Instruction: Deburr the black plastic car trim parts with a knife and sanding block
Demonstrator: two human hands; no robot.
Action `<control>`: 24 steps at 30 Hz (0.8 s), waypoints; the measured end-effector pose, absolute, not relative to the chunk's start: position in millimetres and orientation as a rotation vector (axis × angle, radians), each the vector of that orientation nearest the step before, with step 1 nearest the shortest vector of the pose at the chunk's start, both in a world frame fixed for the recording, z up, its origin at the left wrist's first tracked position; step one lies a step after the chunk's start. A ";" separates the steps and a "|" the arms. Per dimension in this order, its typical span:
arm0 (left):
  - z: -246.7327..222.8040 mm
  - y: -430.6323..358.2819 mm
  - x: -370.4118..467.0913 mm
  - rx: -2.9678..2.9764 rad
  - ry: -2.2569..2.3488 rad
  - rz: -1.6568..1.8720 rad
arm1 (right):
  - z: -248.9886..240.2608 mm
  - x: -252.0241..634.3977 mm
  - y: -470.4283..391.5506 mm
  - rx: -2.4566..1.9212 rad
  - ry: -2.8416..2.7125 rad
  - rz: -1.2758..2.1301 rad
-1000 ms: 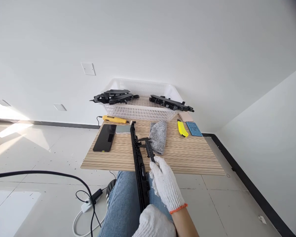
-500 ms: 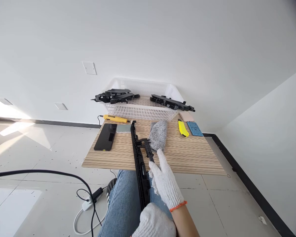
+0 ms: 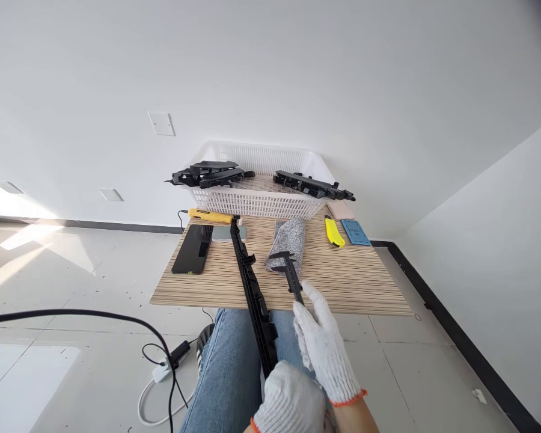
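A long black plastic trim piece (image 3: 251, 282) slants from the board down over my lap. At its lower end my left hand (image 3: 291, 398), in a white knit glove, is closed around it. My right hand (image 3: 322, 343), gloved the same way with an orange cuff, grips a dark caliper (image 3: 292, 275). The caliper's jaws point left, apart from the trim piece, above a folded grey cloth (image 3: 293, 231). Part of the caliper's beam is hidden by the right glove.
Behind the wood-patterned board (image 3: 351, 282) stands a white basket (image 3: 261, 204) with several black plastic parts. On the board lie a black phone (image 3: 193, 248), a yellow corded tool (image 3: 211, 216), a grey-green flat piece (image 3: 223, 233), a yellow cutter (image 3: 333, 231) and a blue pad (image 3: 355, 232).
My right hand has drawn the caliper right and towards me, off the trim piece. The trim piece's far end has tilted left.
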State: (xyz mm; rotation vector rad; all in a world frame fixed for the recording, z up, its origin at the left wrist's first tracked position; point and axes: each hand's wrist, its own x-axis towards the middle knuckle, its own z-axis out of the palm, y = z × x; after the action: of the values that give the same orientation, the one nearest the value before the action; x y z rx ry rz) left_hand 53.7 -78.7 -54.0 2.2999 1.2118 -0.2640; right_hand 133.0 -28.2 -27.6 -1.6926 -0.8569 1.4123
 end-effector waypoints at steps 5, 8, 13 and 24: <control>-50.4 -66.6 72.4 2.248 1.123 -0.369 | -36.5 164.0 -52.4 -1.765 -0.785 1.521; -44.1 -57.9 81.7 2.220 1.078 -0.428 | -33.8 181.3 -65.2 -1.870 -0.765 1.558; -38.3 -49.4 87.7 2.270 1.045 -0.422 | -32.5 198.2 -81.6 -1.980 -0.914 1.492; -39.3 -48.3 84.4 2.365 1.058 -0.436 | -19.1 199.4 -76.4 -2.005 -1.327 1.314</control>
State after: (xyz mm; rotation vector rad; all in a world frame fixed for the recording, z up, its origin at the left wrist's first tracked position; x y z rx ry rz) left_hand 84.4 -48.3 -39.3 2.3652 1.0578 -0.4359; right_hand 199.4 -76.4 -19.1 -2.0047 -1.3266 1.3144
